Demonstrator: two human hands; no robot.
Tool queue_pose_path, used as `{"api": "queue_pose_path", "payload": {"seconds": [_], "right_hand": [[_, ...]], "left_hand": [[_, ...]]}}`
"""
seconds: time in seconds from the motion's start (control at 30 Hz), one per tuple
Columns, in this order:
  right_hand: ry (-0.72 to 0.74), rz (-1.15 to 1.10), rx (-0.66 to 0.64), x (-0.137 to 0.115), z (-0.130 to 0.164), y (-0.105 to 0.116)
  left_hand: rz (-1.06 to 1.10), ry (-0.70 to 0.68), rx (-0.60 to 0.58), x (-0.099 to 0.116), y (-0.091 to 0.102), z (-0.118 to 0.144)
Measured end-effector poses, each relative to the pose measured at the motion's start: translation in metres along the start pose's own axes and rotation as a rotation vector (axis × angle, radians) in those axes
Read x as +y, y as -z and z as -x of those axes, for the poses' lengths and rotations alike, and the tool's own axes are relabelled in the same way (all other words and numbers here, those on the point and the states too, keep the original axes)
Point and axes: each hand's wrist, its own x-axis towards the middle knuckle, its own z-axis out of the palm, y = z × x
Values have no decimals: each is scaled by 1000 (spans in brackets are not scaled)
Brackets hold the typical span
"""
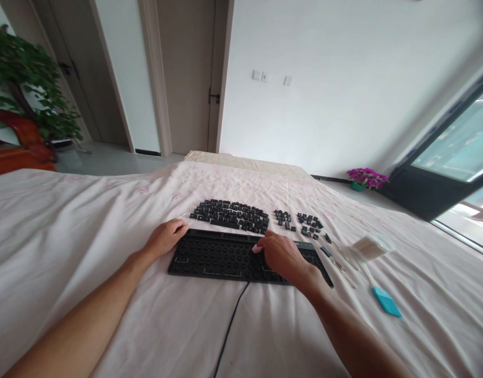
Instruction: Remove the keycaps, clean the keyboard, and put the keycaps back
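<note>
**Keycaps off, both hands on the board**

Since the flat black keyboard frame with its keycaps stripped off [226, 257] lies with its long axis running left to right across the bed in front of me, each hand gets its own end. My left hand [165, 237] sits at the far-left corner, fingers curled loosely together over the edge and touching it. I can't tell whether they actually grip. My right hand [279, 253] rests on top of the right-middle part, palm down, fingers bunched and pointing left, with something small and pinkish at the fingertips. It's too small to say what it is, or whether I'm pinching it.

Just beyond the keyboard on the far side are the loose black keycaps laid out in rows [230, 214], the big block, then two smaller clusters [300, 221] off to the right. The right hand is nearer to all of them.

The thin black cable [229, 325] runs from the near edge of the board towards me between my forearms, so it's out of the way of both hands. To the right on the pale pink bedsheet [68, 236] there's a bundle of thin pale sticks [368, 247], maybe cotton swabs, and nearer, a small teal block [387, 302]. Both are well apart from the keyboard.
</note>
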Motion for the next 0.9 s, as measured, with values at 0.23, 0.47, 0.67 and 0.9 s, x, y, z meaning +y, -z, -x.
{"api": "queue_pose_path", "payload": {"seconds": [0.23, 0.47, 0.67, 0.9], "right_hand": [[235, 97, 12, -57, -25, 0], [440, -340, 174, -105, -53, -7], [461, -439, 116, -122, -69, -22], [323, -153, 0, -100, -50, 2]], "left_hand": [[8, -13, 20, 1, 0, -1], [-4, -4, 38, 1, 0, -1], [-5, 8, 36, 2, 1, -1], [4, 4, 33, 1, 1, -2]]}}
